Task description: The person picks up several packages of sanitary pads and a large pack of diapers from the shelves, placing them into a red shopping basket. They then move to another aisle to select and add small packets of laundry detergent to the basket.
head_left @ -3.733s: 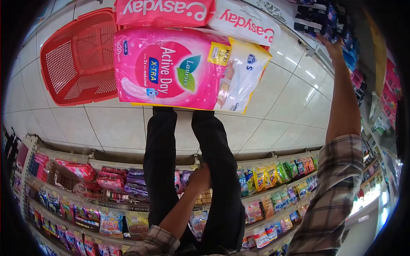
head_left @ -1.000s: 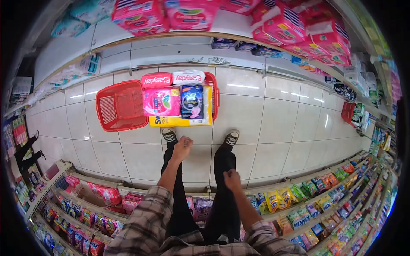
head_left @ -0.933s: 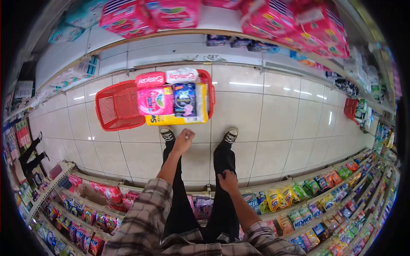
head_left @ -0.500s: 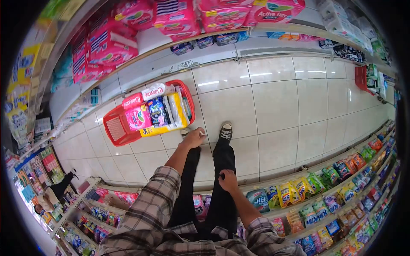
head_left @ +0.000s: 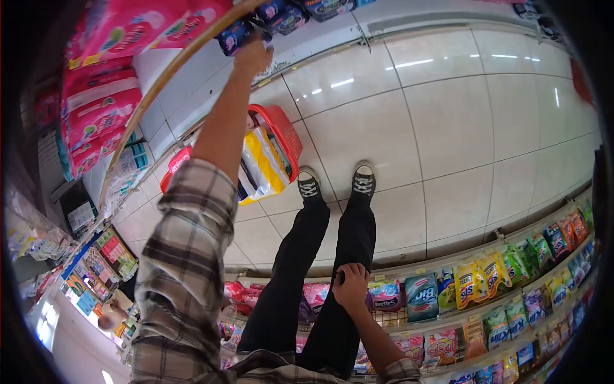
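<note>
My left hand (head_left: 253, 57) reaches far out to the lower shelf. Its fingers close at the right side of a dark blue pack of pads (head_left: 232, 38), and the fingertips are partly hidden. Beneath the forearm stands a red shopping basket (head_left: 281, 131) on the floor. In it, a white and yellow pack (head_left: 263, 163) shows, with other packs largely covered by my arm. My right hand (head_left: 351, 287) lies against my right thigh, fingers curled; a dark spot shows inside the curl, but I cannot make out whether it is an object.
More dark blue packs (head_left: 284, 18) sit beside the first on the low shelf. Pink pad packs (head_left: 102, 105) fill the shelf at the left. Behind my legs, a shelf holds detergent pouches (head_left: 474, 281). Pale tiles (head_left: 448, 141) cover the aisle floor.
My left hand has gone from beside the basket up to the dark blue packs. The view has shifted towards the shelf, and my feet now stand side by side. My right hand stays at the thigh.
</note>
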A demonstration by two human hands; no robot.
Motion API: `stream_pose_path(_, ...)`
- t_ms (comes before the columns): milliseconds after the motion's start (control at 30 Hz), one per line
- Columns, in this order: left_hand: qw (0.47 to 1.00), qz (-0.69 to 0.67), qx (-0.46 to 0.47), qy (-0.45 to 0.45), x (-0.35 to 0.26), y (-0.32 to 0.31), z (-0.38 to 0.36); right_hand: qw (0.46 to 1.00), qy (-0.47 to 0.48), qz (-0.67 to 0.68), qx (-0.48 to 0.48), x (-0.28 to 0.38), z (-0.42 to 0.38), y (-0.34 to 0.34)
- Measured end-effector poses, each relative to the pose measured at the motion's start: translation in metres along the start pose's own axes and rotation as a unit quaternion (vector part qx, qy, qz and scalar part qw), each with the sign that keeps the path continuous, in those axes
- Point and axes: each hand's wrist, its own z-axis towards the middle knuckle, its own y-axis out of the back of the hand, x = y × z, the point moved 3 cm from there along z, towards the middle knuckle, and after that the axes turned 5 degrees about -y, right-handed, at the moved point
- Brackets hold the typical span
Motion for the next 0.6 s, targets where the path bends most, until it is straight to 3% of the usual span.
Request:
stream_pose_path(33, 0.996, -0.011, -0.071, -0.05, 0.015, -0.01, 0.02, 1.0, -0.004, 0.004, -0.003, 0.002, 0.002, -0.001)
stream_pose_path(67, 0.995, -0.041, -0.089, -0.019, 0.004, -0.001, 0.028, 1.0, -0.012, 0.019, 0.002, 0.002, 0.006, -0.001)
stream_pose_path(100, 0.999, -0.015, 0.006, 0.048, 0.001, 0.003, 0.037, 0.999, -0.02, 0.035, 0.005, 0.002, 0.007, 0.0)
stream_pose_path(267, 0.992, 0.083, 0.064, 0.073, 0.01, -0.012, 0.058, 0.996, -0.041, 0.075, 0.003, 0.007, 0.018, 0.009)
stream_pose_path(367, 0.986, 0.121, 0.104, 0.052, 0.008, -0.016, 0.064, 0.996, -0.048, 0.079, 0.0, 0.008, 0.02, 0.01)
stream_pose_path(467, 0.983, 0.17, 0.074, 0.008, 0.001, -0.014, 0.05, 0.996, -0.048, 0.073, -0.001, 0.008, 0.017, 0.009)
stream_pose_path(600, 0.992, 0.106, 0.009, -0.061, -0.012, -0.011, 0.025, 0.998, -0.042, 0.047, -0.008, 0.01, 0.017, 0.001)
